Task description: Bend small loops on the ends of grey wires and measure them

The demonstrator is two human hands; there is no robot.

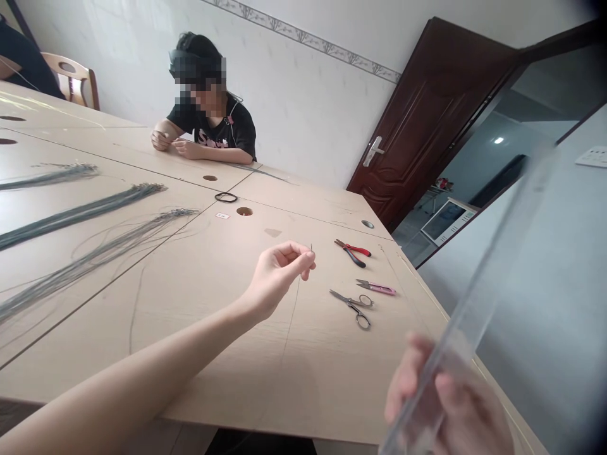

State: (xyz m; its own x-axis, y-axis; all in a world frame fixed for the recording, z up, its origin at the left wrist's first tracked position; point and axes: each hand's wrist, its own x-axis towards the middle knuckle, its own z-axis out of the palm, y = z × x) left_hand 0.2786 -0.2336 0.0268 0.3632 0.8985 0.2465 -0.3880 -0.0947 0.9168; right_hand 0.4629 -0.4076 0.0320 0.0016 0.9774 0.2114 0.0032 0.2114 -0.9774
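My left hand (284, 275) is raised over the middle of the table, thumb and finger pinched on a thin dark strand (312, 248). Its short tip pokes up above the fingertips, and a fine line hangs below. At the lower right, my right hand (450, 398) grips a long clear plastic panel (493, 259), tilted up to the right and blurred; its exact kind is unclear. Between the hands lie red-and-black pliers (353, 251), pink thread snips (376, 287) and metal scissors (353, 306).
Several bundles of grey strands (85, 212) lie across the left of the table (227, 385). A black ring (226, 197) and a small label (222, 216) sit near a cable hole (244, 212). Another person (213, 126) sits opposite, forearms on the table. A brown door (431, 114) stands beyond.
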